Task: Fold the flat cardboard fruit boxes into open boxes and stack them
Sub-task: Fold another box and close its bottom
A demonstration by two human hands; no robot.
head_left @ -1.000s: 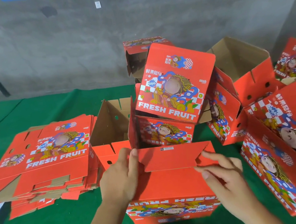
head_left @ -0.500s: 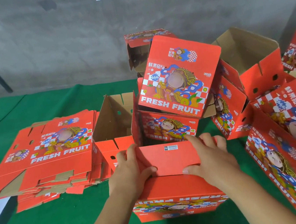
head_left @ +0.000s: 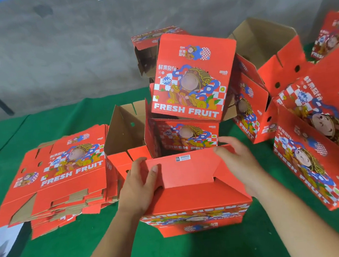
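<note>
Green cloth (head_left: 52,255) covers the table; on it, at the near centre, the red box in hand (head_left: 195,201) stands bottom-up, its print upside down toward the camera.

Behind it a loose pile of folded boxes (head_left: 192,79) is heaped, several tilted; to the left a stack of flat boxes (head_left: 64,175) lies.

Risks, largest first:
- The leaning pile could be toppled if the box is pushed away during pressing, as its far edge sits just beside it.
- The bottom may spring open if the raised flap (head_left: 185,170) is released before its tabs are locked.
- A corner may be creased if pressure is applied unevenly.

The left hand (head_left: 139,186) is clamped on the flap's left end, thumb over the top. The right hand (head_left: 239,163) is curled over the right end. The hands are set well apart.

Since half a second ago, the flap has been lifted from pressed-down to half-raised, and the hands have been spread outward.
</note>
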